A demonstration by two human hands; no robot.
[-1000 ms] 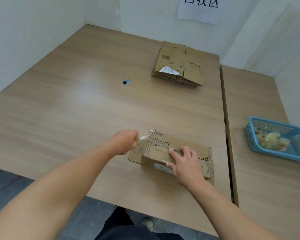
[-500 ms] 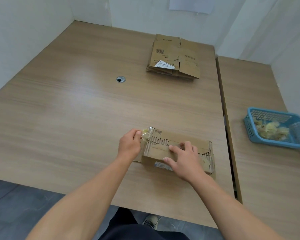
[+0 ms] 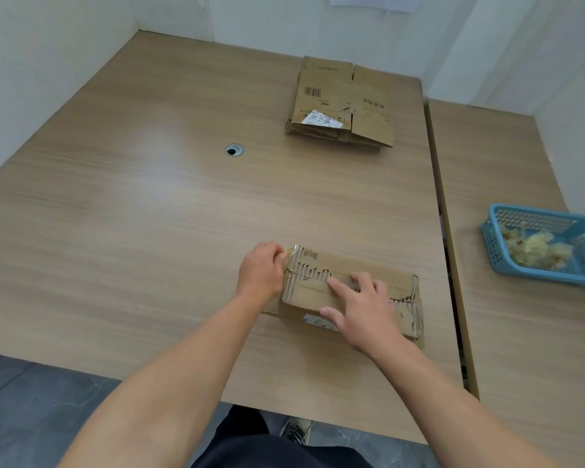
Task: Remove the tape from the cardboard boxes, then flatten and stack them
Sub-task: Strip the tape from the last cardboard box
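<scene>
wood-grain worktop (image 3: 149,231) fills most of the view. a second worktop (image 3: 520,332) butts against it on the right, with a narrow gap between them. stack of flattened boxes (image 3: 338,96) lies at the far side, right of centre, with a white label (image 3: 321,119) on the top sheet. cardboard box (image 3: 362,265) sits near the front edge, right of centre. its top face is torn so the ribbed layer shows, and there is a small barcode (image 3: 310,255) by its far-left corner. blue basket (image 3: 534,211) stands on the second worktop, well apart from the box, and holds crumpled tape scraps (image 3: 534,251). right hand (image 3: 365,309) rests on the box top, fingers spread and fairly straight, pressing down, thumb along the near side. left hand (image 3: 259,270) is at the box's left end, fingers curled in, pinching a crinkled bit of tape (image 3: 291,249) at the far-left corner. the tape touches the cardboard there. round cable hole (image 3: 234,150) is set in the worktop left of the stack, well apart from both hands.
</scene>
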